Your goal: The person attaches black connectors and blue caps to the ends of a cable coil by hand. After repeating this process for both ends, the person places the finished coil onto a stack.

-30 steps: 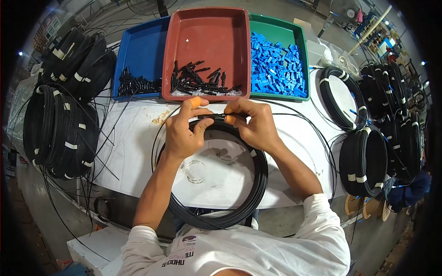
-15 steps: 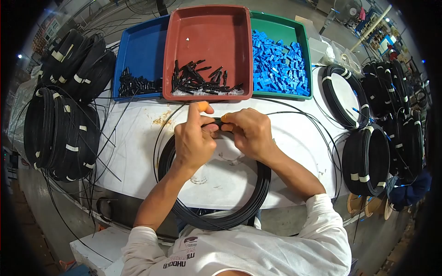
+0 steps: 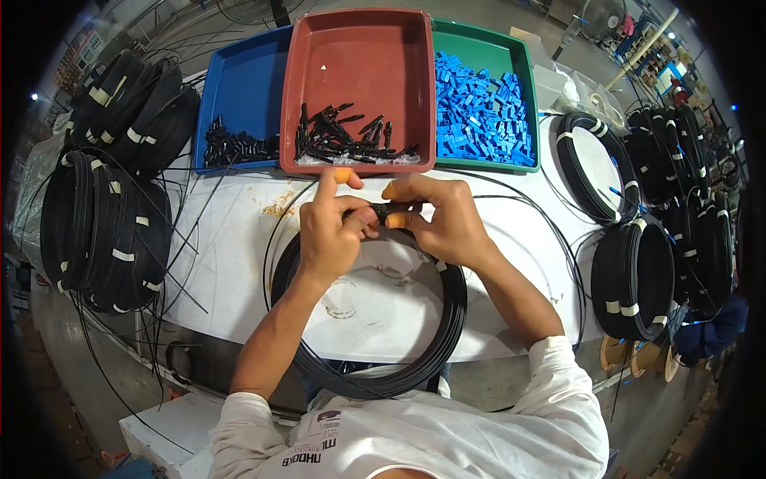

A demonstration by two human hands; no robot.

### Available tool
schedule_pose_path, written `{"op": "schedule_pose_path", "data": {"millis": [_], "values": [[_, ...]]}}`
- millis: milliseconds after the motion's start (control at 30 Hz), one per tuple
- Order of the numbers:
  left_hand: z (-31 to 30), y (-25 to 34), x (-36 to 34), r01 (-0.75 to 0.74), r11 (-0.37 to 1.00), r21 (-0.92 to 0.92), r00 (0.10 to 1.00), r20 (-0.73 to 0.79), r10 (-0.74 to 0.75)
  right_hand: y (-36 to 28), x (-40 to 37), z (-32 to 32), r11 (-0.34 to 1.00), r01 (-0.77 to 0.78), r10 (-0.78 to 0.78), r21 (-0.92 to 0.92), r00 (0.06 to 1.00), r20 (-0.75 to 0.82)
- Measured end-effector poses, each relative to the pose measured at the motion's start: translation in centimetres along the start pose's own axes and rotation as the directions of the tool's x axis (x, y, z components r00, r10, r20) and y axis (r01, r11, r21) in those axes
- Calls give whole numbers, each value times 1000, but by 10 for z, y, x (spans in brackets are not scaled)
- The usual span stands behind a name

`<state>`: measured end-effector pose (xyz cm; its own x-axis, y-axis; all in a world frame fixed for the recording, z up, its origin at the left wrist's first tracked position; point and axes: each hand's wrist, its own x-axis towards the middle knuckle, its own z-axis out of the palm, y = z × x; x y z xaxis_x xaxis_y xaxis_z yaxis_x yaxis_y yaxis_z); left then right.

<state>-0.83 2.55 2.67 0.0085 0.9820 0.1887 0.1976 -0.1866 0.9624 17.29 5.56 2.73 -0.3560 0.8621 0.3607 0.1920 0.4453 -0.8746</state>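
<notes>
Carefully: your left hand point(image 3: 331, 235) and right hand point(image 3: 443, 223) both pinch the black connector point(image 3: 388, 211) above the cable coil point(image 3: 447, 319), near the worktop's point(image 3: 231, 263) far edge. A skewed push could kink the cable or let the connector slip.

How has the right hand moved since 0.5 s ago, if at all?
Yes: the right hand has shifted slightly up and right, closer to the red tray and its front rim.
</notes>
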Motion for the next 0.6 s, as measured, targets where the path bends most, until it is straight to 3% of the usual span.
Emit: {"op": "schedule_pose_path", "data": {"millis": [67,100,133,167,200,233,267,333,367,400,467,500,533,600], "values": [[-2,-7,3,77,993,-88,997,-1,-77,4,0,0,872,352,-371,-340,929,12],[-1,-9,4,142,968,-209,990,12,-143,5,0,2,797,436,-475,-418,880,12],[0,-10,5,206,923,-326,978,34,-206,7,0,5,798,433,-473,-419,881,11],[2,-9,4,211,922,-326,977,37,-210,9,-1,8,749,471,-529,-467,849,8],[5,-2,1,146,972,-183,988,-20,-152,9,-1,10,696,504,-582,-512,813,9],[7,1,-1,82,996,-33,994,-68,-84,8,-4,10,717,465,-535,-520,845,18],[7,0,-3,85,996,-31,994,-65,-87,5,-6,11,719,462,-532,-520,846,16],[7,-1,-7,-276,903,330,954,-19,298,-4,-8,13,977,90,-115,-192,986,-124],[9,1,-10,-337,844,417,930,7,368,-10,-5,7,991,-78,73,-105,996,-55],[10,2,-11,-335,847,413,931,5,366,-5,-1,1,991,-80,75,-108,996,-53],[12,2,-12,-376,832,407,925,109,364,7,3,-11,954,-301,296,3,939,175],[8,3,-10,-292,888,356,956,128,263,6,4,-12,961,-253,237,116,962,135],[3,5,-7,-296,886,356,955,126,268,3,6,-15,962,-247,232,114,963,134],[-6,11,2,-262,926,271,960,168,222,-9,8,-24,981,-184,190,-64,974,119]]}}
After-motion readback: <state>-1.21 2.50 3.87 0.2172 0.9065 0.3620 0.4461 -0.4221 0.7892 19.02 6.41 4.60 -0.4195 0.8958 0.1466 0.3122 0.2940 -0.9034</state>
